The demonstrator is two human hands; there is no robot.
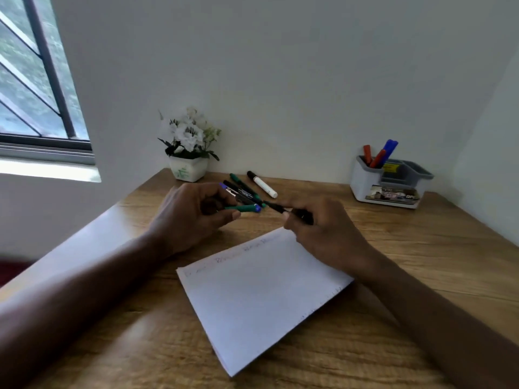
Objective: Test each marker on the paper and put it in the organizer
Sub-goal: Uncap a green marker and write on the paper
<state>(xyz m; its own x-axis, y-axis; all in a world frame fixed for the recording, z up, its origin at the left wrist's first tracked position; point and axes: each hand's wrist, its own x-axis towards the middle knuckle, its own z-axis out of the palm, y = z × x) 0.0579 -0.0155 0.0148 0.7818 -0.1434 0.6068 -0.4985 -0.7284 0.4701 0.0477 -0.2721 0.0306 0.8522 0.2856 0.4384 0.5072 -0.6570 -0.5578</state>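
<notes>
Hands above paper (258, 290) — left hand (191, 217) grips green marker (244, 208), right hand (325, 231) pinches black marker (276, 208).

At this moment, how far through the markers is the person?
Done: several red and blue markers stand in the organizer, and faint marks top the paper. In hand: right hand holds a black marker. Left: the white marker and others on the table.

Legible text: almost none.
Paper (261, 293): faint scrawls along top edge, unreadable. Organizer (365, 181) card: "OP" only; marker (241, 190) print blurred.
</notes>
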